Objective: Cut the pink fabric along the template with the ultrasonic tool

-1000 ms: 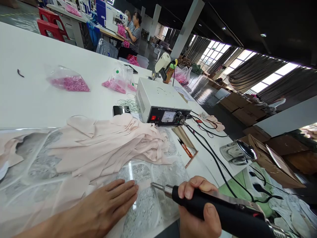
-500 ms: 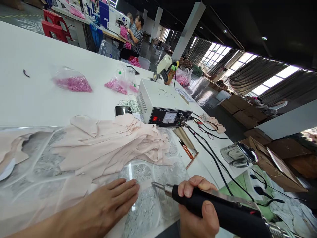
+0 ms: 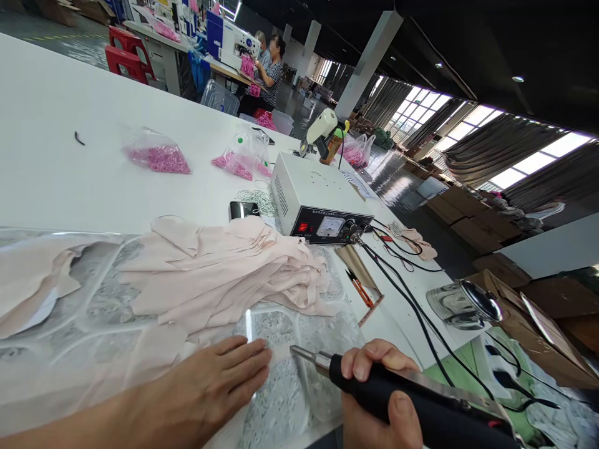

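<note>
Flat on a pale fabric piece (image 3: 154, 349) lies my left hand (image 3: 219, 383), its fingers stretched out over the clear patterned mat (image 3: 276, 399). My right hand (image 3: 379, 399) is wrapped round a black handheld tool (image 3: 421, 402) with a metal tip. That tip touches or hovers just over the narrow end of the fabric, right of my left fingertips; which one, I cannot tell. Beyond my hands, a pile of pale pink cut fabric (image 3: 243, 268) is spread on the mat. Cables run from the tool's side of the table to a white control box (image 3: 322, 193).
Bags of pink pieces (image 3: 161, 156) and a phone (image 3: 243, 210) lie on the white table (image 3: 56, 156). Orange-handled snips (image 3: 360, 288) and a lidded glass jar (image 3: 463, 304) are at the right. Past the table, people (image 3: 274, 72) sit by a sewing machine (image 3: 231, 40).
The whole view has shifted slightly, so things appear further right. Both hands keep nearly the same pose, and the tool tip remains at the fabric end.
</note>
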`<state>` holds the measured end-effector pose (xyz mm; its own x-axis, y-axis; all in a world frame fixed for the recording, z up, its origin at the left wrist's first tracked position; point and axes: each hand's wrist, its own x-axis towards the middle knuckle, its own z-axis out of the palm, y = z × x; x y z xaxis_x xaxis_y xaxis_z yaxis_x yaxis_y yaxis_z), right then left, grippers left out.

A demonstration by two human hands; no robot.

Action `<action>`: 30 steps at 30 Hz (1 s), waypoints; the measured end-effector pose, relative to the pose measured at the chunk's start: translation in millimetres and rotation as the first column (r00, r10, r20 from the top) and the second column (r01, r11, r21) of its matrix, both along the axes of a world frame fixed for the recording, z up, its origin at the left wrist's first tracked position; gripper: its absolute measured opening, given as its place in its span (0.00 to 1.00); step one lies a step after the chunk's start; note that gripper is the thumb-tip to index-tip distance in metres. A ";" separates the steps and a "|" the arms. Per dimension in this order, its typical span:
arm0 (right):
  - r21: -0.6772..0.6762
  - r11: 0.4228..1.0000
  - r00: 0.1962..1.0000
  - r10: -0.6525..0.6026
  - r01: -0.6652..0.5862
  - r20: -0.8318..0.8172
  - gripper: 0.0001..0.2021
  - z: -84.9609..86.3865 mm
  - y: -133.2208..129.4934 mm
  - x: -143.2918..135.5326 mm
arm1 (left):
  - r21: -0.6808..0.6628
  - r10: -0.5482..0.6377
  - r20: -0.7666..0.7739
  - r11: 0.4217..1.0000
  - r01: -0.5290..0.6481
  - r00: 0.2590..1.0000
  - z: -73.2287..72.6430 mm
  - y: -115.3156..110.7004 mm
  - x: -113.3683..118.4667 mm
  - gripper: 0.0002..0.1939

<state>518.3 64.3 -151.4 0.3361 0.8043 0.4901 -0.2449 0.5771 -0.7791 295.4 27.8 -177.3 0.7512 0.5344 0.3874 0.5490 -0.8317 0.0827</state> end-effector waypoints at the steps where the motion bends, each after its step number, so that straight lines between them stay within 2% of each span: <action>1: -0.004 1.000 1.000 -0.014 0.014 0.000 0.08 -0.8 0.0 0.9 | 0.003 0.004 0.009 1.000 -0.004 1.000 0.0 0.1 0.0 0.20; 9: -0.059 0.997 0.998 -0.057 0.057 0.000 0.09 -3.3 0.0 3.3 | -0.031 0.004 0.040 1.000 -0.003 0.999 -2.5 -2.1 0.2 0.20; 14: -0.044 0.998 0.999 -0.039 0.039 0.001 0.09 -2.7 0.9 2.4 | -0.021 0.009 0.044 1.000 -0.008 0.999 0.1 -2.2 -1.3 0.22; 25: -0.023 0.999 1.000 0.031 -0.031 0.001 0.08 -3.8 -0.7 7.8 | 0.007 -0.049 0.037 0.999 0.049 0.998 0.4 0.9 -1.7 0.17; 30: -0.029 0.999 0.999 0.035 -0.036 -0.019 0.08 -5.2 -1.4 7.5 | 0.027 -0.078 0.068 0.997 0.077 0.995 6.1 2.1 -0.6 0.17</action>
<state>525.7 62.9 -156.6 0.3158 0.8300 0.4598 -0.2791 0.5444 -0.7910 294.8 29.9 -171.2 0.7611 0.4656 0.4515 0.4766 -0.8737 0.0977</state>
